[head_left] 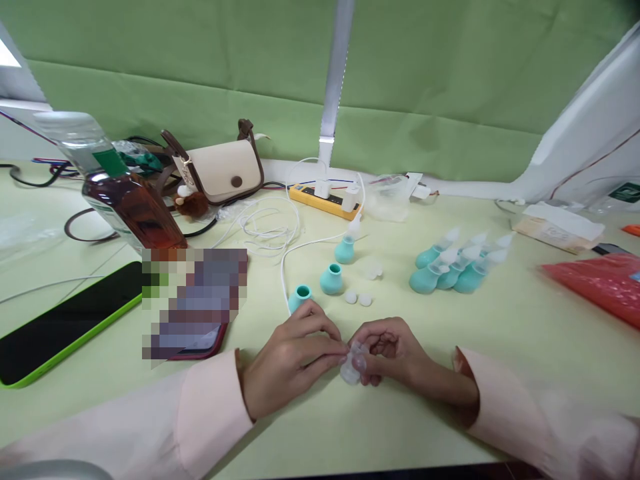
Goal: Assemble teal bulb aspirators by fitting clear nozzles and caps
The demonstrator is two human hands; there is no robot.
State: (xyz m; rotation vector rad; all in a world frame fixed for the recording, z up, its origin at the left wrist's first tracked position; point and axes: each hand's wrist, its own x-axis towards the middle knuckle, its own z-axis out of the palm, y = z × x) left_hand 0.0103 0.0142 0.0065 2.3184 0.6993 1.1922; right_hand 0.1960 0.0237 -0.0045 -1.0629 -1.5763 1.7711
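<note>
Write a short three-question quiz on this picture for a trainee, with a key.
1. What is at the fingertips of both the left hand and right hand? A) the red packet B) a clear plastic piece C) the bottle
2. True or false: the cream bag is to the left of the yellow power strip.
3. Fill in: the phone at the far left has a bright ____ case.
Key: 1 B; 2 true; 3 green.

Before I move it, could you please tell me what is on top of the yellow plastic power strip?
Two white plugs sit on the yellow power strip; any sockets beneath them are covered.
</note>
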